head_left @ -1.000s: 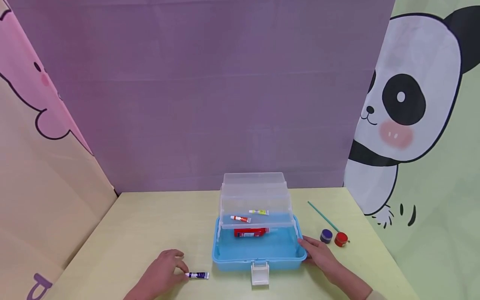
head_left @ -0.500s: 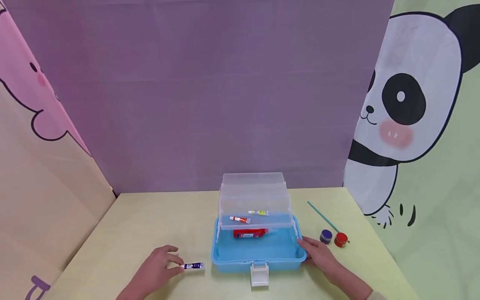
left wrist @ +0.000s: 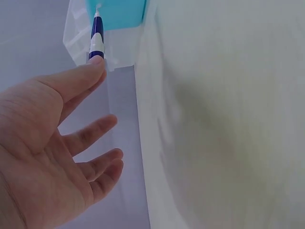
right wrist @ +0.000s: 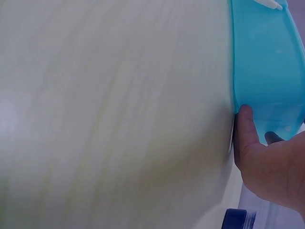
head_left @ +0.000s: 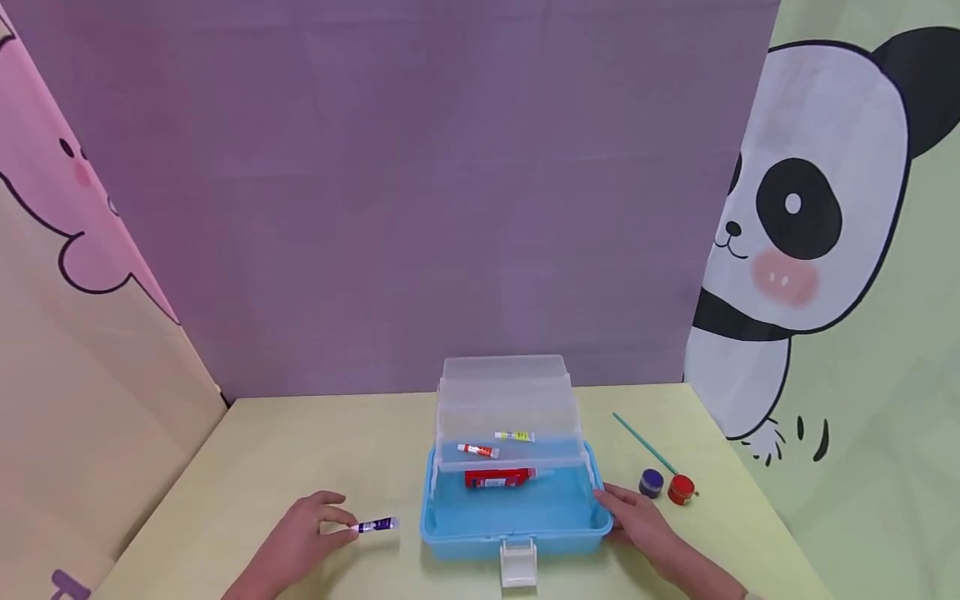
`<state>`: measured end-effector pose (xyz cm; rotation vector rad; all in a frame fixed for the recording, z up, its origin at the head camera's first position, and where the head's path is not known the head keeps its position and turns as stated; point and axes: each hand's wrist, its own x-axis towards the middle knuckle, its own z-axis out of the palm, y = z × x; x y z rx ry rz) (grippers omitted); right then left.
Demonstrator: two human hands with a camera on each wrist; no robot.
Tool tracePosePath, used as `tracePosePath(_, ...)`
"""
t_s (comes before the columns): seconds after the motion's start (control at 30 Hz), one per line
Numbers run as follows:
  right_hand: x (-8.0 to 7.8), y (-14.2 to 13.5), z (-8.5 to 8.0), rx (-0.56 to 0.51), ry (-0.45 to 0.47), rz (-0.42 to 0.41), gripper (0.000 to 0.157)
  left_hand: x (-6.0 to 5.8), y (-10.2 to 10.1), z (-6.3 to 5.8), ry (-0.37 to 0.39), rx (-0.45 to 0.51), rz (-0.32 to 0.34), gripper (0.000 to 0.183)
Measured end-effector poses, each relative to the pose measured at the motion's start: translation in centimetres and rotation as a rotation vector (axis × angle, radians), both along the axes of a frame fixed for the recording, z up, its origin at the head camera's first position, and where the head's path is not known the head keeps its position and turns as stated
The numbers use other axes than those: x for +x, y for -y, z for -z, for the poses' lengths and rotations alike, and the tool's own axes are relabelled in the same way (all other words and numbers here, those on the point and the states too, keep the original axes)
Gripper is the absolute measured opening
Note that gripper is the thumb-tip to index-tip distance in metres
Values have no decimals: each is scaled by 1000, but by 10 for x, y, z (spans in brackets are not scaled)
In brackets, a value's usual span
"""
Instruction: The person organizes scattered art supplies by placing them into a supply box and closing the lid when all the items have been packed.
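Between thumb and forefinger, my left hand [head_left: 296, 533] pinches one end of a small dark-blue and white paint tube [head_left: 377, 525]. The tube points right, toward the box, and its shadow falls on the table below. In the left wrist view, the other fingers of this hand are spread loosely away from the paint tube [left wrist: 96, 40]. My right hand [head_left: 637, 521] holds the right side wall of an open light-blue storage box [head_left: 517, 546], fingertips at the rim. A red tube [head_left: 497, 478] lies inside the box. A red paint tube [head_left: 478, 451] and a yellow one [head_left: 515, 436] show through its clear trays.
Right of the box stand a purple-blue paint pot [head_left: 651, 483] and a red one [head_left: 681, 490], with a thin green paintbrush [head_left: 643, 442] behind them. The box's white latch [head_left: 518, 565] hangs at its front. A purple cloth wall [head_left: 420, 208] borders the table's back.
My left hand has moved left and away from me with the paint tube, raising it off the table. The right hand stays at the box. The head view has tilted slightly upward.
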<state>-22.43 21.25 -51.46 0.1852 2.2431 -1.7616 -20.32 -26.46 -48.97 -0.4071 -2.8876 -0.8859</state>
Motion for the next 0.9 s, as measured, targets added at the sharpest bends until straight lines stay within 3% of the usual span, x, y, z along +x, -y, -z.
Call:
tracePosePath(0.5,-3,0,0,6,-2,-13,78,-10,-4,-23,-27,37,-6,6)
tracePosePath(0.67,-5,0,-2,-3,-5,-25,77,-18,-7,-32,-51,37,-13,6)
tracePosePath(0.9,-2,0,-4,21,18,21,77,-29,-18,-43,-61,33,7,7)
